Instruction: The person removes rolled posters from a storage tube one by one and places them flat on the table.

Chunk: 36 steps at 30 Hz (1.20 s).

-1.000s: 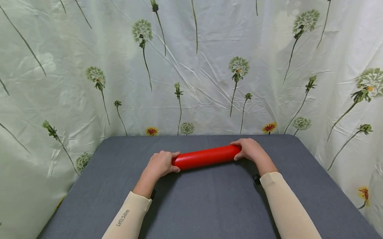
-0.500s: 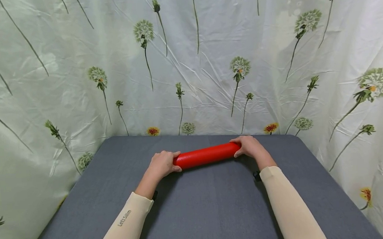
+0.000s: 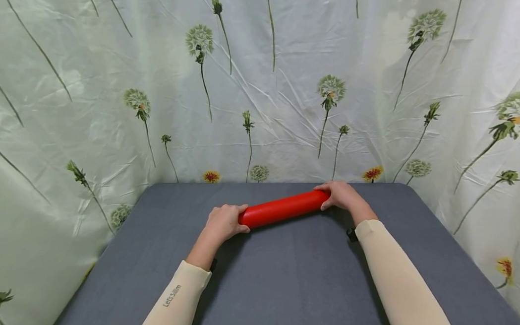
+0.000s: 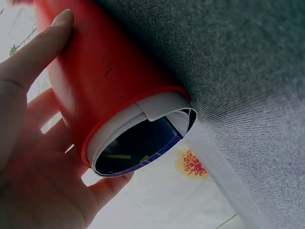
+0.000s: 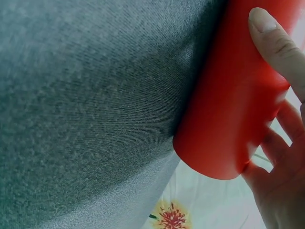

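Observation:
A long red tube [image 3: 285, 208] lies across the grey table in the head view, its right end a little farther back than its left. My left hand [image 3: 225, 222] grips the left end, thumb on the near side and fingers over the far side. At the other end my right hand [image 3: 343, 199] holds it the same way. Seen from the left wrist, the tube's open end [image 4: 143, 119] shows a rolled white sheet with a dark, printed inner face. The right wrist view shows a smooth red end [image 5: 209, 162] close against the table cloth.
The dark grey table [image 3: 268, 291] spreads out in front of and around the tube. A pale curtain [image 3: 282, 81] printed with dandelions hangs behind the table and along both sides. Cream sleeves [image 3: 172, 307] cover both forearms.
The tube's right end has moved slightly farther back with my right hand, so the tube slants more. Both hands keep their grip. The head view has shifted slightly.

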Each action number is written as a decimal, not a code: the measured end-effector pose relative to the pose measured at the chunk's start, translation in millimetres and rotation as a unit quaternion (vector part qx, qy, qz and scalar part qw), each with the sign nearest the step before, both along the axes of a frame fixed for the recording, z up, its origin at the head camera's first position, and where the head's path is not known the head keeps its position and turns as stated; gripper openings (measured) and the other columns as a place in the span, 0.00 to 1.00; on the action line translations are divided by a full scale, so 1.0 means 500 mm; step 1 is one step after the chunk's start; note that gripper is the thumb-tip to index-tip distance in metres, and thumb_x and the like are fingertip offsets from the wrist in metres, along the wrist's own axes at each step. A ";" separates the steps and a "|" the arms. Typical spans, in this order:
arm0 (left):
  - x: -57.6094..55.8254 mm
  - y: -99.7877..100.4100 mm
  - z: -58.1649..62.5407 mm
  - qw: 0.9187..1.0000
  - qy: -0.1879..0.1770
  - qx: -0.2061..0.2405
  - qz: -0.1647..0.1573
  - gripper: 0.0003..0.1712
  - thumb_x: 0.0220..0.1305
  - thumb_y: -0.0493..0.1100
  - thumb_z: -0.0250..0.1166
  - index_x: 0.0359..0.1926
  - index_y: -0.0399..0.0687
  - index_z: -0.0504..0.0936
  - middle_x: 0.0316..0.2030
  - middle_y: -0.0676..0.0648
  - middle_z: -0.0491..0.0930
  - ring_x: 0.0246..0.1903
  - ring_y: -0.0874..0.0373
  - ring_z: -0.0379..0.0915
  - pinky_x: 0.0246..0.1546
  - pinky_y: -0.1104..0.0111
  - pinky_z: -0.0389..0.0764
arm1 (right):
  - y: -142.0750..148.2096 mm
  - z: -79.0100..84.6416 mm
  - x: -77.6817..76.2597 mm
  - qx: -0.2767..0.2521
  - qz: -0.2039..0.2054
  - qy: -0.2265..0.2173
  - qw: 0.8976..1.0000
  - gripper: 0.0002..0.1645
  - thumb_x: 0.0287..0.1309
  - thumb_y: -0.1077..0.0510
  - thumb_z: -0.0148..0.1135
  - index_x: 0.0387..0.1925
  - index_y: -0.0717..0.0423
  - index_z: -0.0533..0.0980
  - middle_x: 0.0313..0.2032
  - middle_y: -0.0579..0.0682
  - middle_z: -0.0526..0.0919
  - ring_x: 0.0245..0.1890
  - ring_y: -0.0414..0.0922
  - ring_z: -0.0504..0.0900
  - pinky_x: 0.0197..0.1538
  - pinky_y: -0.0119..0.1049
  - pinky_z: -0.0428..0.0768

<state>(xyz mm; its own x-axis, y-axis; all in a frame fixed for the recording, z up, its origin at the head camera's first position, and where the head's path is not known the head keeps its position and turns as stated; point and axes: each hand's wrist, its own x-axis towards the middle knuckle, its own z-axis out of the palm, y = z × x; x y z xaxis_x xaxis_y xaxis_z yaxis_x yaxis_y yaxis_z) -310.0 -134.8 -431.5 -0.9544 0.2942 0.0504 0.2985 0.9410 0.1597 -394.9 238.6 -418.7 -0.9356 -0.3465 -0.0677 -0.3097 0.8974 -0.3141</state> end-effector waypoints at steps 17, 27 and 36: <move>-0.001 -0.041 0.010 0.998 -0.038 0.042 0.025 0.42 0.59 0.53 0.81 0.74 0.57 0.78 0.62 0.42 0.85 0.50 0.49 0.79 0.48 0.54 0.81 | -0.004 -0.001 -0.024 0.009 0.003 0.002 1.000 0.45 0.54 0.53 0.82 0.73 0.49 0.76 0.74 0.67 0.73 0.71 0.69 0.71 0.70 0.63 0.73; -0.006 -0.047 0.012 0.998 -0.031 0.050 0.030 0.41 0.59 0.52 0.81 0.73 0.57 0.79 0.60 0.41 0.86 0.48 0.49 0.79 0.49 0.53 0.82 | -0.002 0.000 -0.023 0.016 0.013 0.008 1.000 0.44 0.57 0.53 0.80 0.74 0.51 0.74 0.73 0.67 0.73 0.69 0.69 0.72 0.68 0.63 0.74; -0.009 -0.038 0.004 0.997 -0.018 0.067 0.040 0.39 0.56 0.53 0.83 0.68 0.53 0.83 0.54 0.43 0.89 0.43 0.51 0.78 0.46 0.55 0.83 | 0.002 -0.004 -0.014 -0.002 0.029 0.008 1.000 0.47 0.60 0.52 0.79 0.77 0.53 0.70 0.75 0.67 0.71 0.71 0.71 0.70 0.67 0.64 0.74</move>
<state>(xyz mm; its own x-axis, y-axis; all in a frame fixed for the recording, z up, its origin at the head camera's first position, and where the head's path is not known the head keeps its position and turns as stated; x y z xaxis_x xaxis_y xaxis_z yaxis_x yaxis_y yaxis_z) -314.6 -153.7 -429.3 -0.9765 0.2095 0.0501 0.2149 0.9312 0.2945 -402.1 239.6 -420.7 -0.9147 -0.4008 -0.0510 -0.3667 0.8765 -0.3120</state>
